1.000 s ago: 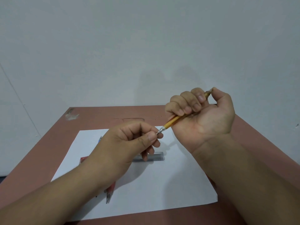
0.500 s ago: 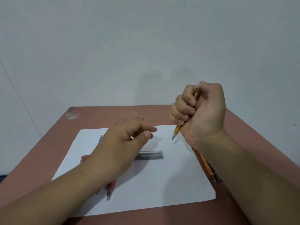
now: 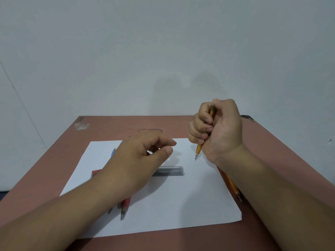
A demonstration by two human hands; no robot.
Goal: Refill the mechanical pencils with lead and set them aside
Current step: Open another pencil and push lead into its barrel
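Swung from a slant to near upright within a second, the yellow pencil (image 3: 199, 149) now points its metal tip down at the white paper (image 3: 190, 205), and the left hand (image 3: 143, 160), which was pinching that tip, has let go and dropped toward the sheet. The pencil is a slim plastic barrel, hidden at mid-length inside the right hand (image 3: 219, 131), whose fingers (image 3: 203, 122) curl tightly round it in a fist with the thumb over the top end. The left hand hovers palm down, thumb and forefinger loosely bent and apart, holding nothing. Under it on the smooth sheet lies a clear, boxy lead case (image 3: 170, 171) with dark leads showing inside. A red pencil (image 3: 125, 205) and a blue pencil (image 3: 113, 152) lie partly hidden beneath the left forearm, with other dark tips beside the red one. An orange pencil (image 3: 231, 185) lies along the sheet's right edge, partly under the right forearm. The sheet rests flat on a matte reddish-brown worktop (image 3: 112, 127), scuffed at its far left corner, against a plain pale wall (image 3: 163, 51).
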